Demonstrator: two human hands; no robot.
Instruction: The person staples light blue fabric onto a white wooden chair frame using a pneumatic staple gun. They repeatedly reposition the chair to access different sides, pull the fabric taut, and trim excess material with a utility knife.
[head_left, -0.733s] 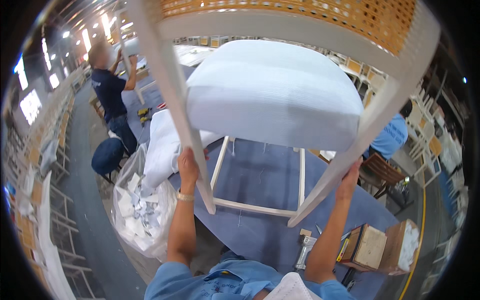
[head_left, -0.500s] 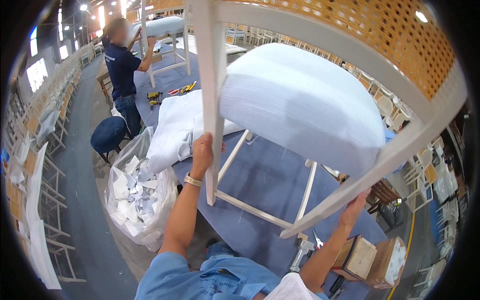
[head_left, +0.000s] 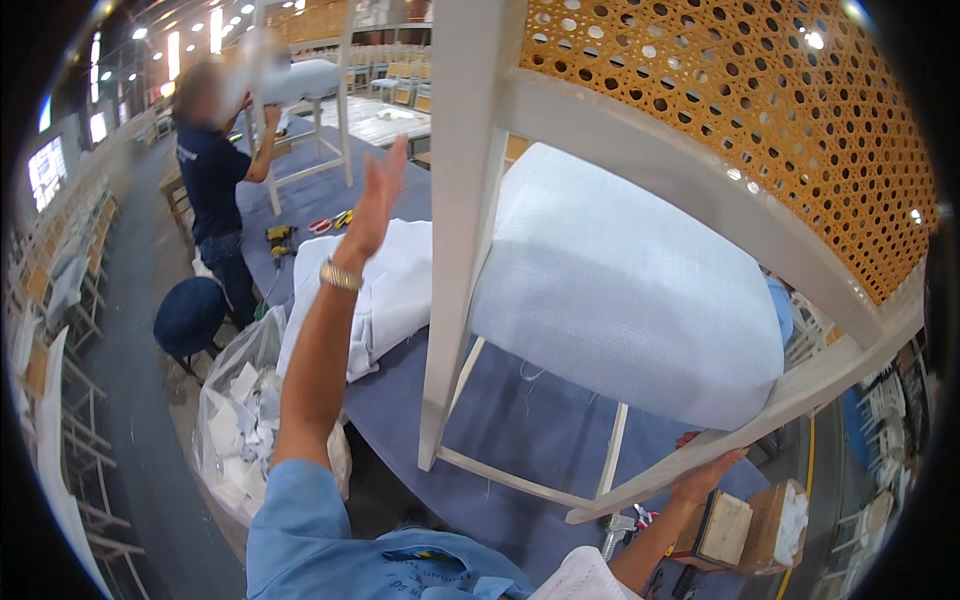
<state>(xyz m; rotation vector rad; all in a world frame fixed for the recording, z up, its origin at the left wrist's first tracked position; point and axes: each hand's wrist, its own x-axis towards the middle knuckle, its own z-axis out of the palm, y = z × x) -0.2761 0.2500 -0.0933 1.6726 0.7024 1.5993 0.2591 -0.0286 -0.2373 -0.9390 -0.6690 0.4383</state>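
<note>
A white-framed chair (head_left: pixel 465 190) stands before me on the blue-covered table, with a woven cane back (head_left: pixel 730 110) and a pale blue upholstered seat (head_left: pixel 630 290). My left hand (head_left: pixel 376 200) is raised left of the chair's left upright, apart from it, with fingers stretched out and nothing held. Low on the right side, my right hand (head_left: pixel 705 478) wraps round the chair's right leg (head_left: pixel 670 480), some of its fingertips showing beyond the wood. A loose thread (head_left: pixel 530 372) hangs below the seat's front.
White fabric (head_left: pixel 395 265) lies on the table (head_left: pixel 400 410) beside a clear bag of scraps (head_left: pixel 235 430). A staple gun (head_left: pixel 617 535) and boxes (head_left: pixel 772 520) are at lower right. Far left, a co-worker (head_left: pixel 212 170) handles another chair (head_left: pixel 310 180), near a yellow drill (head_left: pixel 280 240) and a blue stool (head_left: pixel 190 317).
My left hand has let go of the chair's left leg and risen up and away. The chair appears larger and turned a little; my right hand still grips its right leg.
</note>
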